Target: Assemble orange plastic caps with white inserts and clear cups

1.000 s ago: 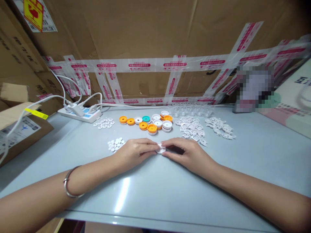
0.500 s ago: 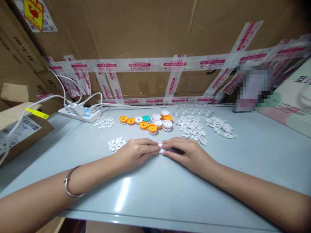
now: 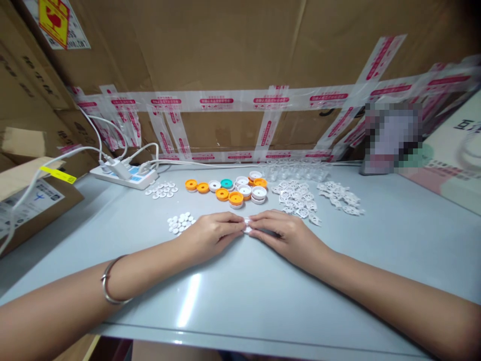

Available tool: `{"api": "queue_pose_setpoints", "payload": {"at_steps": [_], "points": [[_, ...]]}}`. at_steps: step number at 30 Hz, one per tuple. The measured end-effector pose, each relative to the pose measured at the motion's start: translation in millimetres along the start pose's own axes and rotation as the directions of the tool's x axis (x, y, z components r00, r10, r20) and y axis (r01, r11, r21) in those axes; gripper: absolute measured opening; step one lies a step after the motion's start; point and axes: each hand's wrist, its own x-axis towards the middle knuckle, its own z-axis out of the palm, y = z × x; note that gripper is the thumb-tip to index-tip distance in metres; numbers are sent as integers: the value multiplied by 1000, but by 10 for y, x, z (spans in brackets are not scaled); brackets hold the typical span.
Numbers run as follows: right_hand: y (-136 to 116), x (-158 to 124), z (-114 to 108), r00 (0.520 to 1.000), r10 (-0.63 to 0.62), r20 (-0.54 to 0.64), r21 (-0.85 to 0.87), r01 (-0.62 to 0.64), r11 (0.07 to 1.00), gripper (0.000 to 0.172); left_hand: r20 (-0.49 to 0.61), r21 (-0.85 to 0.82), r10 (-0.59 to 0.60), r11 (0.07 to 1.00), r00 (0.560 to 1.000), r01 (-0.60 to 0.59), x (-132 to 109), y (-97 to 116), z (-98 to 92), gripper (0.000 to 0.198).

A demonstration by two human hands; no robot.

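Note:
Between my fingertips, low over the grey table, is a small white plastic part; my fingers cover most of it, so its exact shape is hidden. My left hand pinches it from the left, and my right hand pinches its right side. Just beyond my left hand lies a pile of small white discs. Past both hands stand orange, white and teal round rings, some stacked. Beyond my right hand are white openwork plastic pieces in a loose heap.
A second group of white discs lies near a power strip with plugs and white cables. More white openwork pieces lie at the right. Clear plastic parts line the back, before a large taped cardboard box.
Both hands keep hold of the white part, with only a very slight shift of the fingers. The other things on the table stay where they were.

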Motion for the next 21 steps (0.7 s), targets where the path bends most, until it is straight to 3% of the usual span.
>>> {"api": "queue_pose_setpoints", "payload": {"at_steps": [15, 21], "points": [[3, 3, 18, 993, -112, 22, -116, 114, 987, 22, 95, 160, 28, 986, 995, -43, -12, 33, -6, 30], [0, 5, 15, 998, -70, 5, -74, 70, 995, 20, 112, 61, -3, 998, 994, -4, 28, -3, -86, 26]]}}
